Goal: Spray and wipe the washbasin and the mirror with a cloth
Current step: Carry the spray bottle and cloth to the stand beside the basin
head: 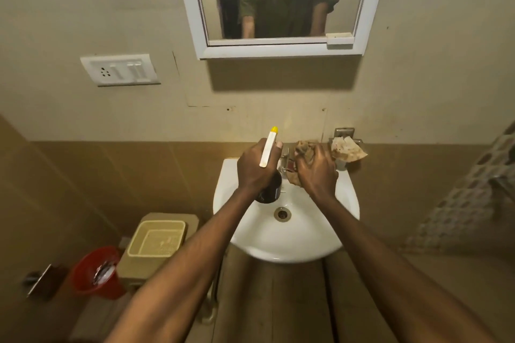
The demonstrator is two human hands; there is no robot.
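A white washbasin (287,242) is fixed to the wall below a white-framed mirror (278,8). My left hand (256,170) grips a spray bottle (268,150) with a white head, a yellow nozzle tip and a dark body, held over the basin's back left. My right hand (316,172) is closed on a crumpled brown cloth (302,149) at the basin's back rim, over the tap, which is mostly hidden. The basin's drain (282,213) shows between my forearms.
A soap holder with a crumpled paper (348,149) sits on the wall right of the tap. A switch plate (119,69) is on the left wall. On the floor at left stand a cream basket (156,238) and a red bin (96,273).
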